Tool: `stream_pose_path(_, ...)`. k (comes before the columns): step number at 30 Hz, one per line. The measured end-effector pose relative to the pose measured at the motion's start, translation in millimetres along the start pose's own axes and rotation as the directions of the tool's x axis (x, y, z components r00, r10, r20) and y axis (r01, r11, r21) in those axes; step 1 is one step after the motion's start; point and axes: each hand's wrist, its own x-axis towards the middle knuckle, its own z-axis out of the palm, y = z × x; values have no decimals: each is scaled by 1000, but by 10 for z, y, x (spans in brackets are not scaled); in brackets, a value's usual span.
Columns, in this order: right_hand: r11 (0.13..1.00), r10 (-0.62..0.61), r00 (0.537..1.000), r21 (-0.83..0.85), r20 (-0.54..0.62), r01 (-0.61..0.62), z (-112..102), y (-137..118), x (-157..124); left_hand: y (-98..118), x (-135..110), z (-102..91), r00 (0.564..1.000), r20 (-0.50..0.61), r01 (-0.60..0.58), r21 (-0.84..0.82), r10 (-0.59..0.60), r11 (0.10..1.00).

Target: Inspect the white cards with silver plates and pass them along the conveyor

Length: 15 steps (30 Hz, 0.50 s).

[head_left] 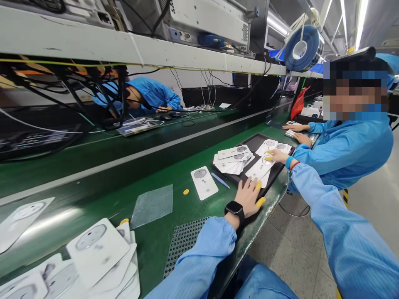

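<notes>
As the left hand lies open beside one black tray, the open right hand rests on overlapped cards, uncountable.

bright ceiling tubes glare; wide-angle edges bow.
</notes>
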Motion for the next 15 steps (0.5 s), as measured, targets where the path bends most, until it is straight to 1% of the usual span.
stream_pose_path(2,999,47,997,-23,66,-46,-93,-23,9,98,64,13,996,2,-84,-13,84,996)
stream_pose_path(4,995,82,991,-62,102,-76,-164,-39,1,149,149,26,991,6,-132,-23,132,991)
stream_pose_path(7,985,108,988,-144,114,-91,-178,-34,-24,61,248,13,991,18,-135,-32,135,990)
stream_pose_path(11,958,114,988,-273,101,-83,-14,35,-33,-159,224,-19,985,51,-163,-63,167,985)
stream_pose_path(13,936,99,993,-346,70,-69,105,95,-40,-201,168,-21,981,45,-185,-82,189,979)
stream_pose_path(15,902,66,998,-428,21,-51,221,166,-79,-189,106,-30,981,21,-192,-93,195,977)
